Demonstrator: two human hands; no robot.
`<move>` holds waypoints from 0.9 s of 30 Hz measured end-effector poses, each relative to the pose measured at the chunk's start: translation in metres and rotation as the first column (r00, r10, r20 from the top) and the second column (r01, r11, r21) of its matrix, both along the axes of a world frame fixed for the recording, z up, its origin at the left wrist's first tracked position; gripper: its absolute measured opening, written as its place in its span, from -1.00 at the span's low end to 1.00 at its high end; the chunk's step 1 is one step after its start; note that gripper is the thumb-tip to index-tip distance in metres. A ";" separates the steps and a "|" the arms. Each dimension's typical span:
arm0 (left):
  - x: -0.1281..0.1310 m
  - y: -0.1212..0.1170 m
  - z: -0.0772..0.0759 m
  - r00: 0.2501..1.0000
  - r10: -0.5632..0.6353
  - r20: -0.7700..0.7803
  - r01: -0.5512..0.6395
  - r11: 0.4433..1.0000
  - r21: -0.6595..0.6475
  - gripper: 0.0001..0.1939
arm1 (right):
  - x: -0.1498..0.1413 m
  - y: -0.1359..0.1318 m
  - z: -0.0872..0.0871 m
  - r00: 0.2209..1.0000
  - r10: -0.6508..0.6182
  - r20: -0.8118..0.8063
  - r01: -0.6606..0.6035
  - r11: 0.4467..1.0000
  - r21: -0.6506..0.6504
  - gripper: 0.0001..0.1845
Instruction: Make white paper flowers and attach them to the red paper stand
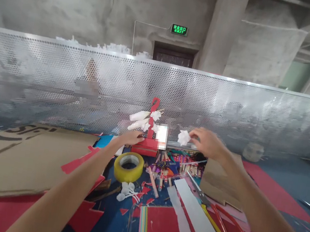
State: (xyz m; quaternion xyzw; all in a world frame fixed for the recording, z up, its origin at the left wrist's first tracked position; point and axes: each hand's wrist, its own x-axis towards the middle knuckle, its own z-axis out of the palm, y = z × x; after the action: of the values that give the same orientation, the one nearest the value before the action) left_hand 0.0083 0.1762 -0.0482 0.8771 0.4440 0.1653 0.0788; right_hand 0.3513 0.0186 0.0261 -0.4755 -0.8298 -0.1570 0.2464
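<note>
A red stand (149, 143) with a tall upright strip stands near the perforated metal panel. White paper blossoms (155, 115) and two white, tapered pieces (138, 120) are on or beside its strip. At the base's left end is my left hand (131, 138), its fingers closed against the top edge. To the right and apart from the stand, my right hand (205, 140) pinches a crumpled white paper flower (184, 137) between thumb and fingers. A blurred white patch covers part of the area right of the strip.
Nearer me lie a yellow tape roll (128, 167), white round-headed pieces (127, 191), scissors (204, 197), white paper strips (187, 212) and red sheets (162, 228). Cardboard (22, 159) covers the left. Small colourful bundles (179, 163) lie mid-table. The metal panel (113, 87) bounds the back.
</note>
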 end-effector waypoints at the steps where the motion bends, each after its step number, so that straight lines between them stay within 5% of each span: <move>1: -0.001 0.002 -0.001 0.999 -0.028 0.024 0.029 0.999 -0.022 -0.56 | 0.003 -0.004 0.006 1.000 -0.021 -0.002 0.021 1.000 0.015 -0.88; 4: -0.005 0.005 0.000 0.992 -0.110 0.055 0.116 0.987 -0.110 -0.57 | 0.005 -0.011 0.010 0.999 -0.028 -0.023 0.029 0.999 0.029 -0.87; 11: -0.008 0.008 -0.007 0.982 -0.137 0.132 0.150 0.984 -0.091 -0.62 | -0.022 0.006 -0.025 0.998 0.049 0.048 -0.048 0.999 -0.022 -0.90; 20: -0.004 0.012 -0.014 0.977 -0.042 0.209 0.080 0.981 -0.175 -0.54 | 0.003 -0.020 0.005 0.993 -0.007 0.119 0.009 1.000 -0.018 -0.90; 27: 0.000 0.009 -0.012 0.972 -0.106 0.211 0.142 0.976 -0.164 -0.57 | -0.009 -0.022 0.007 0.989 0.013 0.146 -0.015 1.000 0.009 -0.92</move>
State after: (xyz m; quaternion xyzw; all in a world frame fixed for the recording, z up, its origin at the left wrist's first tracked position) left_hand 0.0084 0.1848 -0.0602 0.8714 0.3909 0.2075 0.2118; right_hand 0.3421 -0.0032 0.0328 -0.4557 -0.8481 -0.1938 0.1886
